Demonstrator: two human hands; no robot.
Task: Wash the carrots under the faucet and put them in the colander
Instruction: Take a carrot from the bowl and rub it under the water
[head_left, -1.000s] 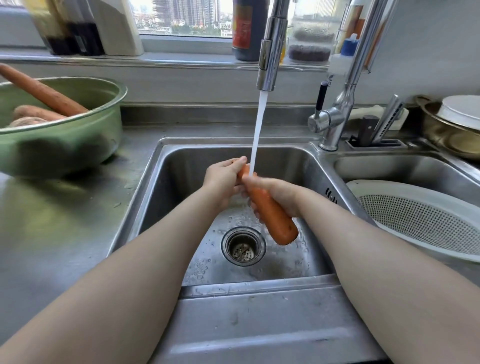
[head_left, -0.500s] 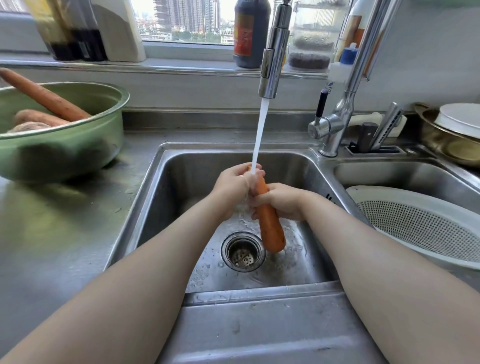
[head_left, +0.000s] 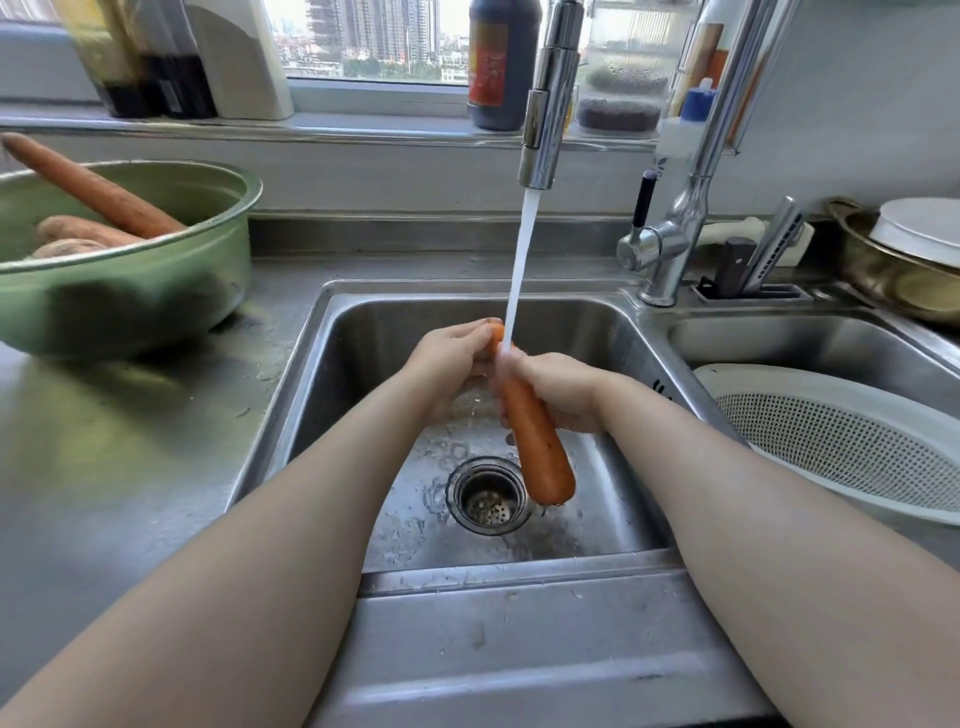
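While the water stream (head_left: 519, 270) runs onto it, the carrot (head_left: 537, 441) sits in both my hands over the sink (head_left: 363, 338). It is tilted, with its thin end up under the stream and its thick blunt end low, just above the drain (head_left: 488, 496). My left hand (head_left: 452, 364) curls its fingers round the thin upper end. My right hand (head_left: 561, 387) wraps round the middle, just beside the left, and the stream lands where the two meet. The water falls from the faucet (head_left: 550, 98) straight above. To the right, in the neighbouring basin, the white colander (head_left: 779, 376) lies tilted, well apart from the carrot, with nothing visible in it. On the counter to the left stands a green bowl (head_left: 156, 296) with more carrots (head_left: 98, 189) in it, one leaning out over the rim.
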